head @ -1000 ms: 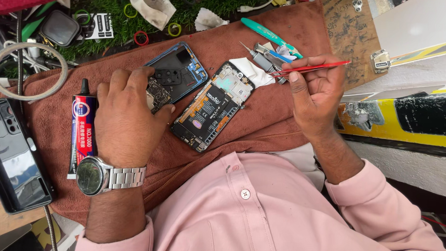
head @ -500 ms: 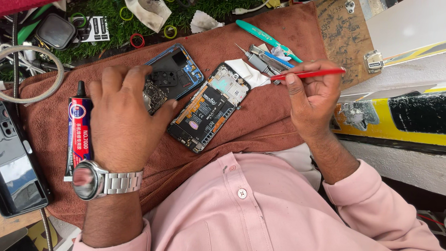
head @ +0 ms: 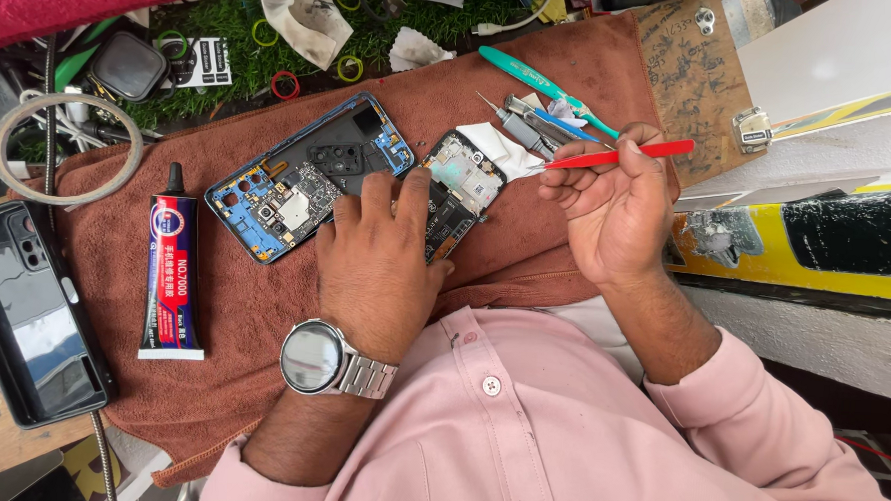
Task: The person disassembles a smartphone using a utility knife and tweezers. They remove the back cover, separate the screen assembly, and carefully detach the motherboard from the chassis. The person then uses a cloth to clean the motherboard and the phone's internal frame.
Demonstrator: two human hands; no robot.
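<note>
Left hand now down on the open phone, red tweezers poised.

My right hand [head: 612,213] pinches the red tweezers [head: 620,155], tips just right of the opened phone [head: 453,196]. My left hand [head: 375,262] has slid off the blue frame [head: 298,179] and now presses flat on the phone (nothing grasped), steadying it. The phone lies face down on the brown towel [head: 252,312], circuit board bare, the frame touching its left side.
</note>
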